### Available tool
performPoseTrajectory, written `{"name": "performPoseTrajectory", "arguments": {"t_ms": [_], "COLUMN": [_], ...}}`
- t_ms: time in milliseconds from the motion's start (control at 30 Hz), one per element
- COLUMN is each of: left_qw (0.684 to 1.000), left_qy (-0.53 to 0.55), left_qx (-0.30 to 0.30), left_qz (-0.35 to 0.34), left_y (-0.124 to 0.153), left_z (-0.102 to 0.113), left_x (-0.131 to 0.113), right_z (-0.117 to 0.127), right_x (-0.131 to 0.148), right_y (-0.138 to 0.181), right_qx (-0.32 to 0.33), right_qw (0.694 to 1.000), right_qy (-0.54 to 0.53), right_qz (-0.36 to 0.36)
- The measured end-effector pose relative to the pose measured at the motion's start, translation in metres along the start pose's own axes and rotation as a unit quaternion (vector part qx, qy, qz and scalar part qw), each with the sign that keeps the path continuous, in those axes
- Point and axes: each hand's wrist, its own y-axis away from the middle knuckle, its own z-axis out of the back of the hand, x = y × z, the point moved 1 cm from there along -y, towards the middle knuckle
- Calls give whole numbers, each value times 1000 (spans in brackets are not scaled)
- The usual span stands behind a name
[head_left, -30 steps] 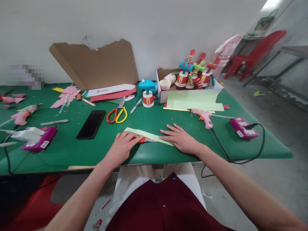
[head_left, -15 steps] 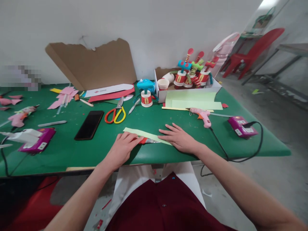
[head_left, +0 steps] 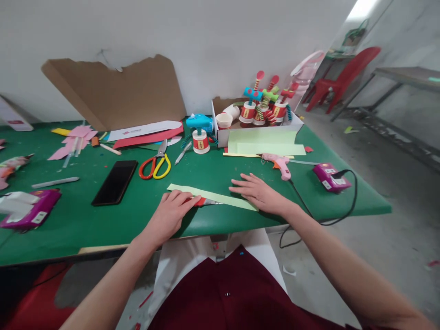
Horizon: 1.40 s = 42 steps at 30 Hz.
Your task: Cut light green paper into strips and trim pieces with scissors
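Note:
A long light green paper strip [head_left: 225, 200] lies flat near the front edge of the green table [head_left: 213, 174]. My left hand [head_left: 170, 214] is closed on a red-handled utility knife [head_left: 205, 201], whose blade rests on the strip. My right hand [head_left: 258, 193] lies flat on the strip's right end with its fingers spread, pressing it down.
Behind the strip lie red-and-yellow scissors [head_left: 154, 166], a black phone [head_left: 115, 182], a pink glue gun [head_left: 280, 164] and a corded purple box [head_left: 330, 178]. Green sheets [head_left: 264, 142], a box of paper-cup crafts [head_left: 259, 110] and torn cardboard [head_left: 117, 94] stand at the back.
The view has swung slightly, so the table's things sit further left in the picture. Both hands stay on the strip, the knife in about the same spot.

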Motion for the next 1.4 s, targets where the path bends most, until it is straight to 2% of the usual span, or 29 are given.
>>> {"name": "performPoseTrajectory", "arguments": {"t_ms": [233,700,867,1133,1400], "left_qw": [1000,1000,1000,999,999], "left_qy": [6,21,4,-22,12], "left_qx": [-7,-1,4,-2,-3], "left_qz": [2,5,17,43,31], "left_y": [-4,-6,-6,-2,1], "left_z": [0,-1,1,4,2], "left_x": [-8,-17,-14,6,10], "right_z": [-3,-2,-4,-13,-9], "right_x": [-3,2,6,23,18], "right_y": [13,14,9,-21,-12], "right_qx": [36,19,17,14,23], "right_qw": [998,999,999,997,997], "right_qy": [46,48,42,73,70], "right_qz": [7,3,25,7,7]}}
